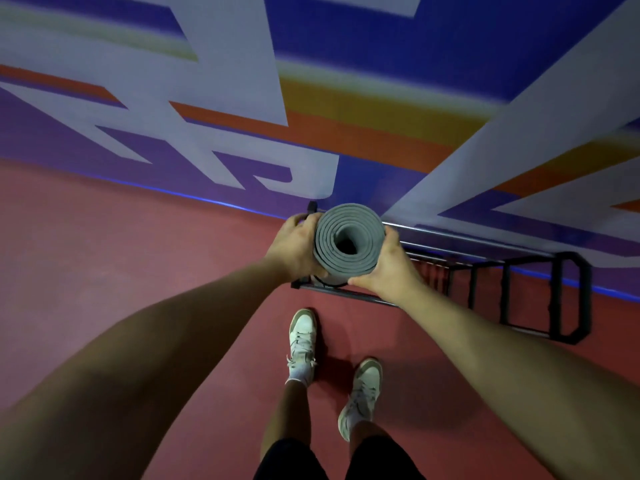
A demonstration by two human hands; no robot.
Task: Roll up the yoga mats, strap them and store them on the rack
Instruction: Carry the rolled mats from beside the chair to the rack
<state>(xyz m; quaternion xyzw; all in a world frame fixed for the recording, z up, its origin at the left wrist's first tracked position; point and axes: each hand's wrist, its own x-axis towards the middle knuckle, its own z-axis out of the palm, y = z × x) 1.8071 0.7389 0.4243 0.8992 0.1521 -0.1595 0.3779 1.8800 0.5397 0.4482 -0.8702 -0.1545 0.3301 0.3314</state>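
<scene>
A rolled grey yoga mat stands upright, its spiral end facing me, over the left end of a black metal rack against the wall. My left hand grips the roll's left side, fingers curled around it. My right hand grips the right and near side. The lower part of the roll is hidden by my hands, and any strap on it is hidden too.
The rack stretches to the right along a painted blue, white and orange wall, with several open dividers. The floor is red. My feet in pale sneakers stand just in front of the rack.
</scene>
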